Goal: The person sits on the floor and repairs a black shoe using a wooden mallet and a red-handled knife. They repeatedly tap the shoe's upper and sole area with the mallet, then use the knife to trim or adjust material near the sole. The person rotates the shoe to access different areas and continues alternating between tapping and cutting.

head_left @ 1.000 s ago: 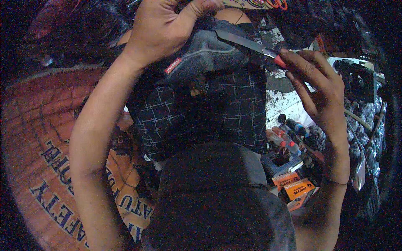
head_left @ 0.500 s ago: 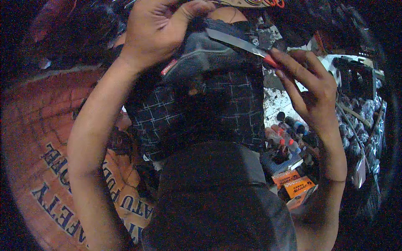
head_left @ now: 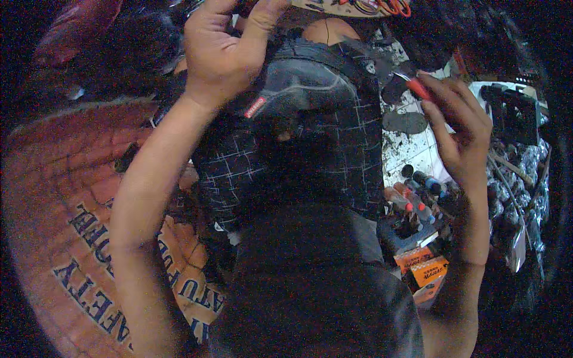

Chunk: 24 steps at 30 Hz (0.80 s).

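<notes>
Pinching red-handled tool (head_left: pixel 418 88) between right fingers (head_left: pixel 431 113)

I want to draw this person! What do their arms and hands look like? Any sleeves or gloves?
No gloves and no sleeves show: both forearms are bare up to the picture's lower edge. The left hand is bare, without rings that I can see. The right hand is bare too; a thin dark band seems to circle its wrist, though that is dim.

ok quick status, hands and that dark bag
Left hand gripping top of dark bag. Right hand apart from bag, pinching red-handled tool. Nothing between them.
</notes>
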Each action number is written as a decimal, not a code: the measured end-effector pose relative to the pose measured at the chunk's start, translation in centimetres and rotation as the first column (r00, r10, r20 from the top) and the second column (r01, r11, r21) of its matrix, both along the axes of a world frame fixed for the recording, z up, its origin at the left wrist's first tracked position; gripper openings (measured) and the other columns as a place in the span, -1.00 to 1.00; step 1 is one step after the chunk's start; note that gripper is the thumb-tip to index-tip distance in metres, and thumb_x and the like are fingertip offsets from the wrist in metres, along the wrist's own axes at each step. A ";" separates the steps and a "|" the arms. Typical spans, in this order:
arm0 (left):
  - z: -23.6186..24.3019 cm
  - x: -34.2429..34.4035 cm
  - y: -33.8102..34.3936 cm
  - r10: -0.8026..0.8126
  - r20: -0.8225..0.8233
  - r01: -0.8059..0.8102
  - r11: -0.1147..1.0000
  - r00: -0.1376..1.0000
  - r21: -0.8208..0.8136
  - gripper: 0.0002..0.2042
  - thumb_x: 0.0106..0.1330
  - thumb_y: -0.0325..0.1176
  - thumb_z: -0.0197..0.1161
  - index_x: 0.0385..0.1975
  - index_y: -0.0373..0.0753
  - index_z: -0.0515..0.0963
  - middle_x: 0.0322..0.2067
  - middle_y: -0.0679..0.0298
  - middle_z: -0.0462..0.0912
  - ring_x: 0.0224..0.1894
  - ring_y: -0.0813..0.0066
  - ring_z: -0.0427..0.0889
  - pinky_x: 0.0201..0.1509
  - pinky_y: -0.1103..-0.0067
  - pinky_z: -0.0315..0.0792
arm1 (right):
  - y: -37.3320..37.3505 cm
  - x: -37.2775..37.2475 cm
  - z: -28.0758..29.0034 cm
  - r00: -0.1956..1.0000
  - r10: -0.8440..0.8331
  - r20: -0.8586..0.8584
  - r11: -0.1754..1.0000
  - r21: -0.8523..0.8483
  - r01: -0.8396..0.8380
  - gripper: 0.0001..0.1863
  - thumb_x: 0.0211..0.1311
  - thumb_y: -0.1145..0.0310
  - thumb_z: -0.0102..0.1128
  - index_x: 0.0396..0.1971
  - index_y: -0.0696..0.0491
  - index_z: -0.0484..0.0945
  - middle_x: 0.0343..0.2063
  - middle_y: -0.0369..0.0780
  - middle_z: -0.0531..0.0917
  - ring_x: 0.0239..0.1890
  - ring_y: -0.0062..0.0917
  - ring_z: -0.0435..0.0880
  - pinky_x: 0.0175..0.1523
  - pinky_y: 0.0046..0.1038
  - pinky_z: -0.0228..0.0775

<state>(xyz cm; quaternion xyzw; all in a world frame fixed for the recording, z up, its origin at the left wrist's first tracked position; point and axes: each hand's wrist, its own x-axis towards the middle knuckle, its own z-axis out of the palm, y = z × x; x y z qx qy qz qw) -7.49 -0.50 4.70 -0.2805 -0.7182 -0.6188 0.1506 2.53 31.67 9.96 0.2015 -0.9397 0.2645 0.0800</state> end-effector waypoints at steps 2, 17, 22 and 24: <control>-0.1 -0.1 0.0 0.021 0.033 -0.024 0.995 0.999 0.096 -0.82 0.51 -0.29 0.19 -0.25 -0.28 0.47 -0.40 0.40 0.48 -0.36 0.69 0.41 -0.25 0.65 0.36 | 1.3 -0.1 -0.5 0.979 -0.168 0.117 0.968 -0.166 0.186 -0.67 0.34 0.41 0.28 0.07 0.15 0.63 -0.19 -0.21 0.72 -0.20 -0.59 0.67 -0.08 -0.57 0.46; 2.2 1.4 -0.5 0.370 0.310 -0.051 0.709 0.876 -0.703 -0.56 0.30 0.03 0.27 -0.29 -0.32 0.73 -0.39 -0.06 0.74 -0.27 0.04 0.76 -0.09 0.35 0.58 | -10.3 -1.3 -5.3 0.843 -0.067 0.534 0.636 -0.628 0.449 -0.27 -0.12 0.33 0.68 0.10 0.11 0.49 -0.19 -0.33 0.67 -0.28 -0.63 0.59 -0.12 -0.56 0.48; 2.9 3.7 0.1 0.311 0.242 -0.135 0.825 0.919 -0.549 -0.59 0.23 -0.01 0.37 -0.38 -0.34 0.74 -0.45 0.01 0.74 -0.38 0.13 0.75 -0.16 0.36 0.58 | -9.9 -1.3 -5.3 0.865 -0.051 0.500 0.634 -0.653 0.415 -0.30 -0.11 0.37 0.67 0.08 0.13 0.50 -0.19 -0.29 0.68 -0.19 -0.61 0.64 -0.09 -0.53 0.51; 2.9 3.8 0.7 0.342 0.177 -0.213 0.836 0.923 -0.505 -0.69 0.20 -0.12 0.40 -0.40 -0.31 0.74 -0.44 0.07 0.75 -0.41 0.22 0.73 -0.20 0.41 0.56 | -9.8 -1.3 -5.6 0.859 -0.083 0.506 0.661 -0.616 0.427 -0.30 -0.12 0.36 0.67 0.07 0.13 0.50 -0.19 -0.29 0.68 -0.18 -0.61 0.64 -0.08 -0.53 0.51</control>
